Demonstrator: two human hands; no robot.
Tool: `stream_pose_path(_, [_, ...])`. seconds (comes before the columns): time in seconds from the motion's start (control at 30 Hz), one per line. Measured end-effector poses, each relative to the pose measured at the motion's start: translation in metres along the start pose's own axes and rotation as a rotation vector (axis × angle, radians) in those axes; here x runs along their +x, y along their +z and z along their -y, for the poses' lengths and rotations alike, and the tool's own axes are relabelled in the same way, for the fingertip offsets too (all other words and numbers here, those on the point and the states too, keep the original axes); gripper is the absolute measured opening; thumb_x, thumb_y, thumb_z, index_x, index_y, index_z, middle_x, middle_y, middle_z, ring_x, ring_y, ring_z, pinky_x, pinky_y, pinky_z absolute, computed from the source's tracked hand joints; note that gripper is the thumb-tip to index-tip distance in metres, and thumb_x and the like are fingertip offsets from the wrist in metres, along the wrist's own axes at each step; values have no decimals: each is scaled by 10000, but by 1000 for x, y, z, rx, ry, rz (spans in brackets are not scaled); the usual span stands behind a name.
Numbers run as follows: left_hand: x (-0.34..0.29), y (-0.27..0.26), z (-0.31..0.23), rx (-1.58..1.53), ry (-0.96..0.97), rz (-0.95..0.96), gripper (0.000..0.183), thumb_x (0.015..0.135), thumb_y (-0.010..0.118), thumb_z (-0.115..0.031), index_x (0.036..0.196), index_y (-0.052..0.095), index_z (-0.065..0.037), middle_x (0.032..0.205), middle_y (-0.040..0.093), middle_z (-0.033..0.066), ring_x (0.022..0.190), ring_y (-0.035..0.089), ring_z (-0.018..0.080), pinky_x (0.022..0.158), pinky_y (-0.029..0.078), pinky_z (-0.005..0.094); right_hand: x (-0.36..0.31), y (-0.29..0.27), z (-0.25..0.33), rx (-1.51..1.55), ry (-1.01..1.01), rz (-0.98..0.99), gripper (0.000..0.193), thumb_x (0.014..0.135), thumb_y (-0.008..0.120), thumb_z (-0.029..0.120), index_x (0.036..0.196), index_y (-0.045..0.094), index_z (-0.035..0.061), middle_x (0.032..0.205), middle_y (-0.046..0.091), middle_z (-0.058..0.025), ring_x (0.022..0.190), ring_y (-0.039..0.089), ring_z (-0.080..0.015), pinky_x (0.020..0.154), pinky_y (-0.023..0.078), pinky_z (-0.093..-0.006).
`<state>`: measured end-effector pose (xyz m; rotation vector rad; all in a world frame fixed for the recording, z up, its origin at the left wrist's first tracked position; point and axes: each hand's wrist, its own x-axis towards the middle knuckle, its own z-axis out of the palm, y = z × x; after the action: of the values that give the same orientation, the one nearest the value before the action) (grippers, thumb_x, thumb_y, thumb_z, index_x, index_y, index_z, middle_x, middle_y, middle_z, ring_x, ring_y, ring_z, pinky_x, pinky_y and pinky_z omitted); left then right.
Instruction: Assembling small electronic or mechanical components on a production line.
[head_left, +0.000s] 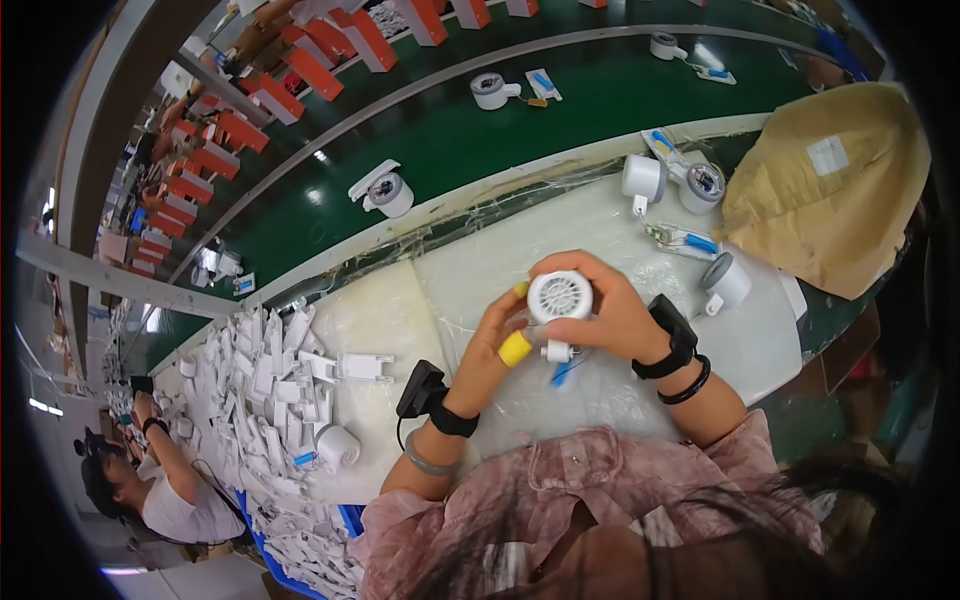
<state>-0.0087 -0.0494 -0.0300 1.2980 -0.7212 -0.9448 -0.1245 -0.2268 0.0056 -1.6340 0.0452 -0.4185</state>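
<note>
A white round fan head (560, 297) with a slotted grille faces up between my hands, above the middle of the worktable. My right hand (622, 318) curls around its far and right side, thumb along the near edge. On its left side, my left hand (490, 345) grips with fingers bent; two of its fingertips wear yellow covers. A short white neck (557, 351) sticks out of the fan head toward me. Below it, a blue piece (562, 374) shows, its link to the fan unclear. Dark devices are strapped to both wrists.
Loose white plastic shells (275, 385) are heaped on the left. More fan heads (703, 187) with wired parts lie at the right beside brown paper (825, 190). Beyond the table runs a green conveyor belt (430, 135) carrying fan units. A co-worker (175, 480) sits far left.
</note>
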Motion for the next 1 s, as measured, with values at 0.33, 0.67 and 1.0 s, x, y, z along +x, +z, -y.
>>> stream_pose_path(0.33, [-7, -4, -16, 276, -137, 364, 379, 899, 606, 16, 1270, 536, -14, 1069, 619, 24, 941, 581, 92, 876, 460, 248, 2, -13, -6, -511, -155, -257, 399, 756, 737, 87, 1124, 583, 86, 1244, 545, -123, 1137, 539, -261, 1001, 415, -401])
stream_pose_path(0.67, [-1, -16, -24, -120, -262, 12, 247, 953, 548, -111, 1192, 562, -48, 1066, 626, -1, 887, 582, 41, 733, 472, 194, -3, -2, -2, -856, -227, 161, 416, 784, 670, 115, 1191, 592, 72, 1142, 623, -106, 1148, 565, -270, 1147, 221, -497])
stream_pose_path(1.0, [-1, -11, -34, -363, -310, 201, 287, 958, 572, -215, 1178, 468, -63, 1013, 639, 112, 795, 680, 220, 632, 552, 304, 1, 5, -4, -953, -395, 82, 327, 642, 708, 4, 953, 681, 102, 824, 644, -21, 818, 635, -200, 1016, 444, -437])
